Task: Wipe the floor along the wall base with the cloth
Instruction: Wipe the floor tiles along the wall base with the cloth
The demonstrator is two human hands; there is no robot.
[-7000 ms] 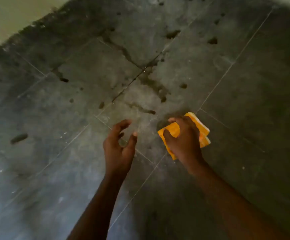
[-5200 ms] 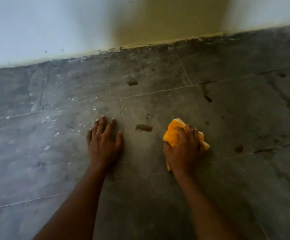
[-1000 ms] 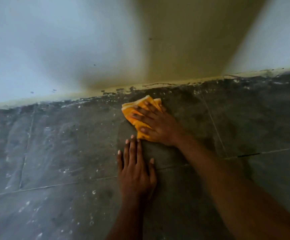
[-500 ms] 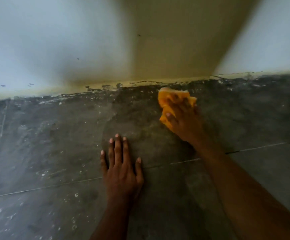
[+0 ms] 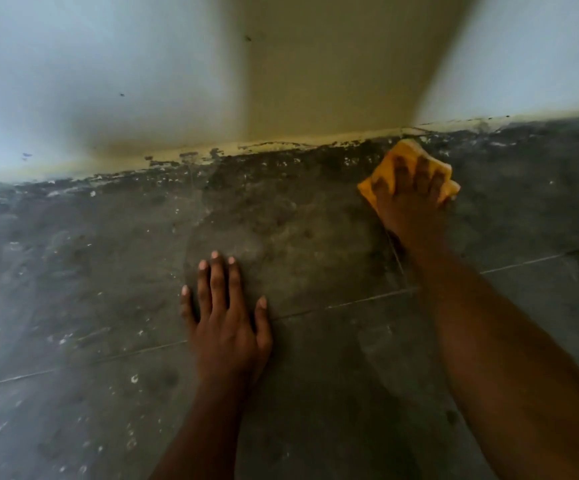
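Note:
A yellow-orange cloth [image 5: 386, 168] lies bunched on the dark tiled floor [image 5: 315, 237], its far edge touching the base of the wall [image 5: 281, 145]. My right hand [image 5: 411, 199] presses down on the cloth with its fingers spread over it, covering most of it. My left hand [image 5: 227, 317] rests flat on the floor nearer to me and to the left, fingers apart and holding nothing.
The pale wall [image 5: 315, 64] fills the upper half of the view, with chipped, grimy paint along its foot. White specks and dust lie on the tiles at the left [image 5: 73, 334]. Thin grout lines [image 5: 367, 299] cross the floor.
My right hand has slid the cloth to the right along the wall base. My left hand stays planted flat on the floor.

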